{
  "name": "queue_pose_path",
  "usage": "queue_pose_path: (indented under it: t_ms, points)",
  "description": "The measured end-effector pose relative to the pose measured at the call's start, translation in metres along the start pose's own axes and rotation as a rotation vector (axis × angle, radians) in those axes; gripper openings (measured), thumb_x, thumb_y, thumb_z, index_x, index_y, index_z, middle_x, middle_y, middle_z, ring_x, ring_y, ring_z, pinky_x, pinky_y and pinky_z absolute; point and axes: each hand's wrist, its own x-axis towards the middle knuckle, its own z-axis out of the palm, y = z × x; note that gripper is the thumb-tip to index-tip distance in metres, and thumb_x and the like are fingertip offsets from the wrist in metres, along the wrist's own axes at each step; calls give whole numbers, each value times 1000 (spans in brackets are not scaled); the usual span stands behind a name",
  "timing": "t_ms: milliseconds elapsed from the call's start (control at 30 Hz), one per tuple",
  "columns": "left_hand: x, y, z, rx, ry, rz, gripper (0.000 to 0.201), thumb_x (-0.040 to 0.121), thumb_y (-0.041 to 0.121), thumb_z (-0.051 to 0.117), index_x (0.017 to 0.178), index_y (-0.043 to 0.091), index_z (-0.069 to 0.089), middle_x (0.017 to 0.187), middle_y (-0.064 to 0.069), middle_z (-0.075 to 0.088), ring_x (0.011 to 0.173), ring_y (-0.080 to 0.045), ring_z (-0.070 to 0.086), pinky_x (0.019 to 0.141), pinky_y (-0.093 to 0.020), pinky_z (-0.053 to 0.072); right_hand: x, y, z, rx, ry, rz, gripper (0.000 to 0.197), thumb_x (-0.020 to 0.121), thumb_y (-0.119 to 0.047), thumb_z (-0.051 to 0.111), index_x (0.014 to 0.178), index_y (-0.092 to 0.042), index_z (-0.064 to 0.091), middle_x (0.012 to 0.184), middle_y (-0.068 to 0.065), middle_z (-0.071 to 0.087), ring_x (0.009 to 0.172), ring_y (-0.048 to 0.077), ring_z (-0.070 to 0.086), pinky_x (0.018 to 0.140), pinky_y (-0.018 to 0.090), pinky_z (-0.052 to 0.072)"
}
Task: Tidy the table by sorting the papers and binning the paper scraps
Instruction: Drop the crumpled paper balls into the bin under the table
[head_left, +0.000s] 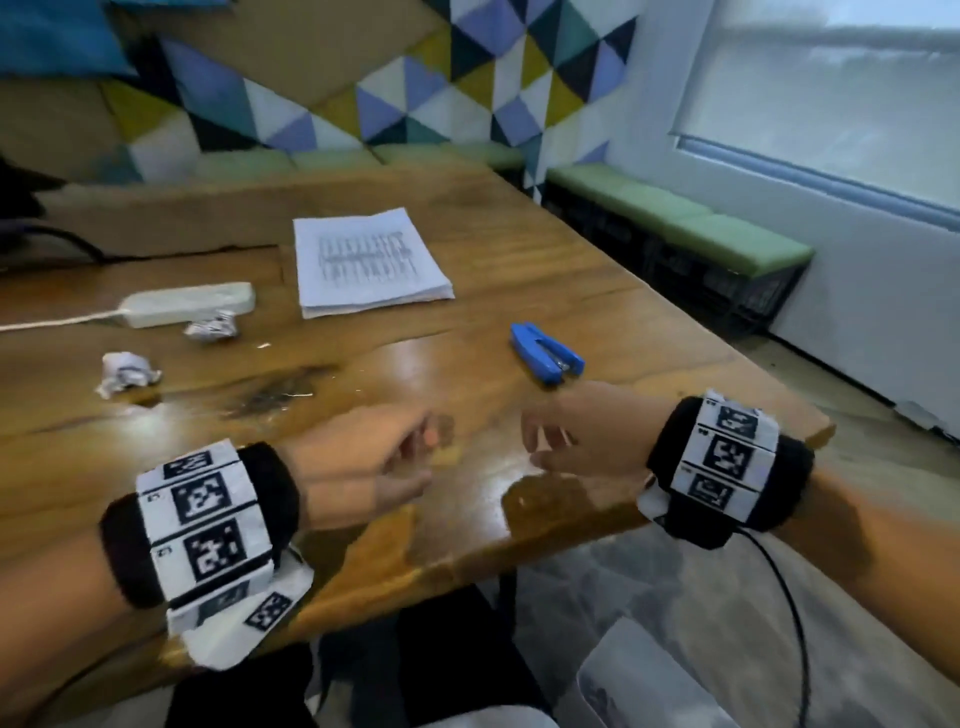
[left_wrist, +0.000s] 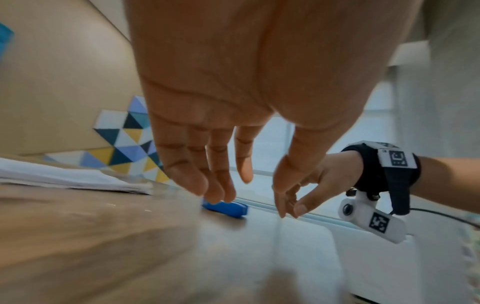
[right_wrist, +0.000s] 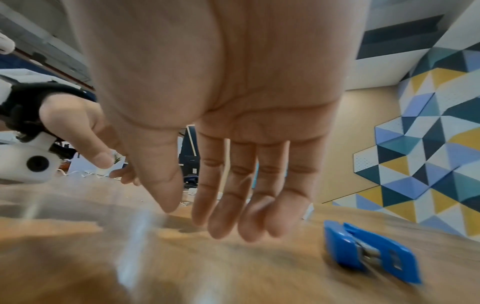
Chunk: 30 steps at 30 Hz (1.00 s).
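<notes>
A neat stack of printed papers (head_left: 366, 262) lies at the middle back of the wooden table (head_left: 519, 249); its edge shows at the left in the left wrist view (left_wrist: 64, 176). Two crumpled paper scraps lie at the left: one (head_left: 212, 327) by the power strip, another (head_left: 126, 370) nearer me. My left hand (head_left: 410, 457) and right hand (head_left: 545, 441) hover side by side above the table's near edge, fingers loosely extended, holding nothing. The wrist views show my left hand (left_wrist: 241, 185) and right hand (right_wrist: 221, 218) with bare palms and relaxed fingers.
A blue stapler (head_left: 545, 353) lies just beyond my right hand, also visible as the stapler (right_wrist: 369, 255) at the right. A white power strip (head_left: 189, 303) with a cord sits at the left. A green bench (head_left: 675, 218) runs along the right wall under a window.
</notes>
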Motion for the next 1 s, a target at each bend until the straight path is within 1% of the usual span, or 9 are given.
queue_pose_path:
  t_ms: [100, 167, 333, 400, 500, 633, 767, 867, 1000]
  points:
    - [-15, -37, -20, 73, 43, -107, 41, 74, 52, 46, 103, 24, 53, 96, 6, 56, 88, -13, 55, 81, -29, 47, 39, -15, -12, -24, -9, -18, 17, 92, -35, 52, 101, -24, 61, 87, -7, 58, 81, 14, 54, 75, 29, 45]
    - [-26, -68, -30, 135, 66, -219, 32, 81, 42, 55, 107, 23, 55, 101, 4, 55, 95, -14, 54, 83, -25, 43, 65, -26, -18, -47, -6, -19, 8, 89, -31, 51, 90, -28, 58, 86, -5, 59, 84, 18, 55, 78, 31, 48]
    - [-52, -143, -59, 235, 120, -532, 35, 82, 37, 62, 113, 24, 55, 110, -4, 49, 109, -24, 50, 93, -35, 42, 115, -55, -28, -42, -86, -17, 4, 88, -23, 50, 87, -27, 52, 82, -6, 53, 86, 20, 54, 73, 30, 46]
    - [-60, -165, -67, 268, 115, -654, 43, 81, 38, 64, 120, 24, 52, 119, -9, 46, 115, -28, 45, 97, -36, 39, 132, -66, -30, -66, -90, -26, 15, 87, -22, 53, 102, -23, 55, 90, -1, 54, 89, 23, 55, 72, 30, 46]
    - [-66, -192, -76, 268, 78, -765, 59, 78, 42, 65, 130, 23, 44, 135, -12, 40, 125, -31, 40, 104, -39, 38, 156, -83, -35, -86, -72, -30, 46, 86, -30, 60, 129, -20, 46, 106, 2, 52, 97, 23, 59, 82, 33, 52]
    - [-65, -208, -85, 218, 26, -802, 63, 79, 35, 68, 135, 29, 39, 140, -12, 37, 128, -29, 40, 105, -38, 38, 185, -106, -45, -117, -25, -79, 43, 90, -28, 56, 130, -14, 49, 124, 10, 58, 108, 26, 59, 92, 33, 49]
    - [-56, -217, -94, 238, -27, -779, 64, 83, 29, 67, 139, 31, 36, 140, -10, 39, 126, -26, 42, 100, -36, 41, 209, -129, -57, -176, -8, -97, 52, 94, -27, 52, 141, -14, 36, 141, 10, 44, 125, 25, 47, 101, 34, 39]
    - [-48, -223, -98, 237, -55, -756, 66, 82, 33, 67, 140, 32, 35, 141, -7, 41, 125, -23, 43, 99, -35, 40, 234, -141, -65, -115, 49, -94, 57, 90, -25, 57, 142, -18, 35, 140, 11, 44, 124, 28, 48, 99, 35, 41]
    - [-37, -229, -97, 189, -83, -719, 59, 84, 33, 65, 137, 30, 39, 136, -4, 47, 115, -19, 50, 83, -25, 38, 271, -159, -74, -48, 129, -127, 60, 86, -19, 63, 139, -19, 37, 138, 13, 41, 118, 30, 52, 98, 37, 46]
